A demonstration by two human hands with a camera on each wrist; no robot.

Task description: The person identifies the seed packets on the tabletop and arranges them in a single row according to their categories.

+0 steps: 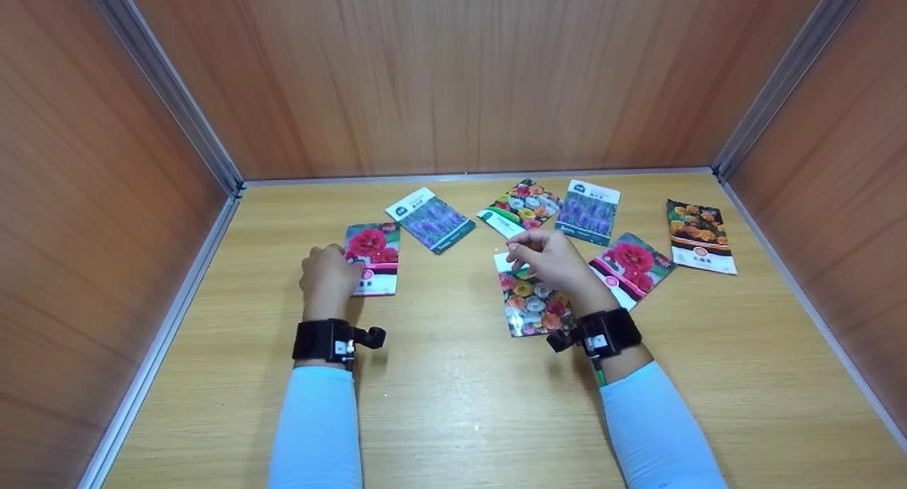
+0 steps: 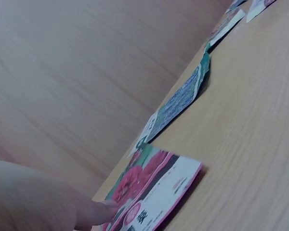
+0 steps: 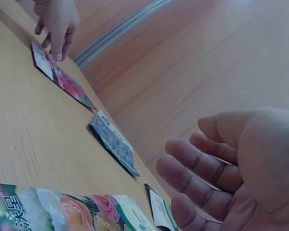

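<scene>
My left hand (image 1: 329, 280) is at the left edge of a seed packet with pink-red flowers (image 1: 375, 244). Its thumb (image 2: 97, 211) lies over the packet's printed face in the left wrist view, and the other fingers are mostly hidden there. Loosely bent, the fingers of my right hand (image 3: 260, 163) hold nothing. That hand hovers over a seed packet with mixed-colour flowers (image 1: 531, 308), partly covering it in the head view. Just beyond its fingertips lies a second mixed-flower packet (image 1: 526, 204).
A lavender packet (image 1: 434, 221) lies right of the left hand, another lavender packet (image 1: 588, 211) behind the right hand. Further right are a second pink-red flower packet (image 1: 633, 266) and an orange-flower packet (image 1: 701, 235). Wooden panels (image 1: 460, 78) enclose the table's back and sides.
</scene>
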